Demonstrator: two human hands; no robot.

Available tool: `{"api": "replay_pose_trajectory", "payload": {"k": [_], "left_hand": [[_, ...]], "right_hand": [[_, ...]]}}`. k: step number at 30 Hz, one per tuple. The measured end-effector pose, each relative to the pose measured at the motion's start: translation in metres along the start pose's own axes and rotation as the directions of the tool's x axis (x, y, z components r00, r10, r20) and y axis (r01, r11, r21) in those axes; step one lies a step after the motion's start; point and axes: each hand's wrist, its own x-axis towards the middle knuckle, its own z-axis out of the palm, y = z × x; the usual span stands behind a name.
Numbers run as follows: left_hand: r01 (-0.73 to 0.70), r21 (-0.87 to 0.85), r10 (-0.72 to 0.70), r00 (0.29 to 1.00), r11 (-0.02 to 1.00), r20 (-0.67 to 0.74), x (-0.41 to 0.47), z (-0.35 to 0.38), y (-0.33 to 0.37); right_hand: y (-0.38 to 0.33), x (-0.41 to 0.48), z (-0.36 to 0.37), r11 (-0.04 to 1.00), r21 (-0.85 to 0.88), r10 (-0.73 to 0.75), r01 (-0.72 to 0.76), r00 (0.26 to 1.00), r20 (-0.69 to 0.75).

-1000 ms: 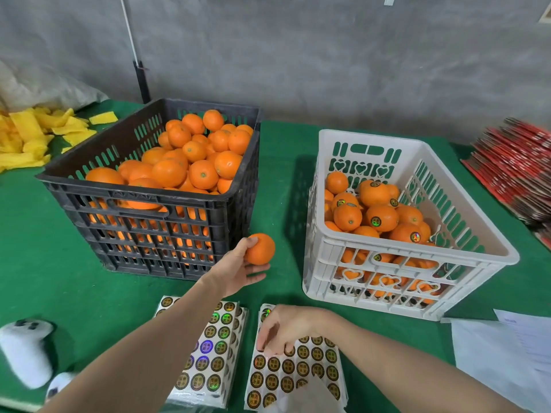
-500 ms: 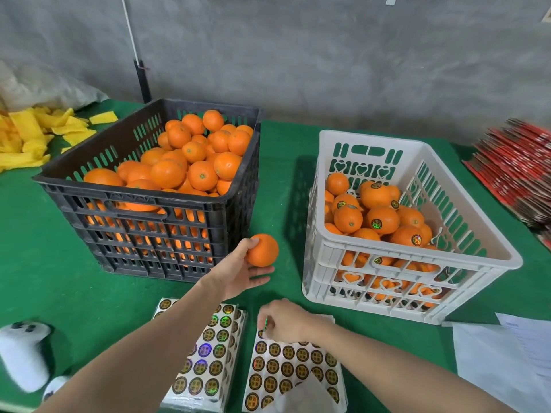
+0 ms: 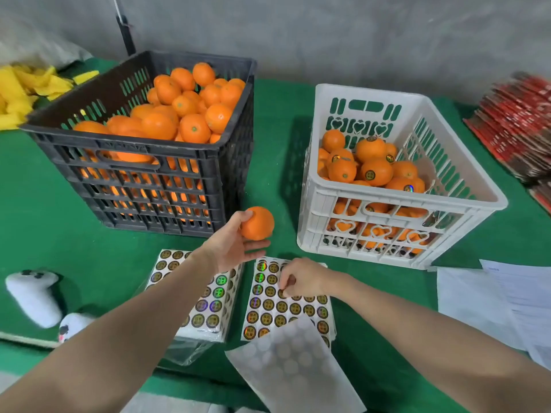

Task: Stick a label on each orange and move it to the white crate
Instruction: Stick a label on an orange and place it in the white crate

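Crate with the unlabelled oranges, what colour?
Black. The slotted plastic crate on the left is dark all over; shows best in the head view.

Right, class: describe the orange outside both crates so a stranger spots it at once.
A black crate and a white crate stand on the green table. Before the gap between them, the left hand holds one orange, alone outside any crate.

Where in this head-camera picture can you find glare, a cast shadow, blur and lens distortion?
Head view: rainbow glare on the label sheets; the white crate throws a shadow leftward onto the green cloth; the white controller is smeared; the wide lens tilts the black crate outward.
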Motion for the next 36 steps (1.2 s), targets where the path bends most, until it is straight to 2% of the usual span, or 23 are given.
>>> {"api": "replay_pose_trajectory", "payload": {"k": [7, 12, 17, 22, 25, 28, 32, 36], "left_hand": [[-0.021, 0.008, 0.021, 1.000, 1.000, -0.017, -0.017, 0.007, -0.009], [-0.029, 0.014, 0.029, 0.999, 0.999, -0.038, -0.021, 0.009, -0.014], [-0.024, 0.015, 0.025, 0.998, 1.000, -0.053, -0.023, 0.012, -0.018], [-0.003, 0.042, 0.006, 0.998, 0.999, -0.067, -0.021, 0.012, -0.019], [0.017, 0.027, -0.015, 0.998, 0.999, -0.067, -0.021, 0.012, -0.017], [0.069, -0.020, -0.070, 0.997, 0.997, -0.030, -0.021, 0.011, -0.010], [0.062, -0.051, -0.060, 0.998, 0.997, 0.033, -0.020, 0.008, 0.005], [0.073, -0.116, -0.060, 0.991, 0.991, 0.116, -0.022, 0.003, 0.022]], "right_hand": [[0.002, -0.017, 0.010, 0.994, -0.107, -0.018, 0.021, 0.999, 0.037], [0.001, -0.024, 0.015, 0.955, -0.298, 0.047, 0.007, 0.984, 0.172], [0.000, -0.024, 0.022, 0.940, -0.340, 0.020, 0.036, 0.987, 0.159], [0.004, -0.019, 0.015, 0.980, -0.193, -0.026, 0.057, 0.987, 0.160], [0.004, -0.017, -0.007, 0.992, -0.120, -0.036, 0.042, 0.998, 0.050], [-0.005, -0.023, -0.039, 0.992, 0.002, -0.128, 0.129, 0.983, -0.131], [-0.025, -0.040, -0.075, 0.922, 0.243, -0.216, 0.300, 0.922, -0.321], [-0.028, -0.043, -0.092, 0.783, 0.522, -0.180, 0.338, 0.927, -0.330]]}}
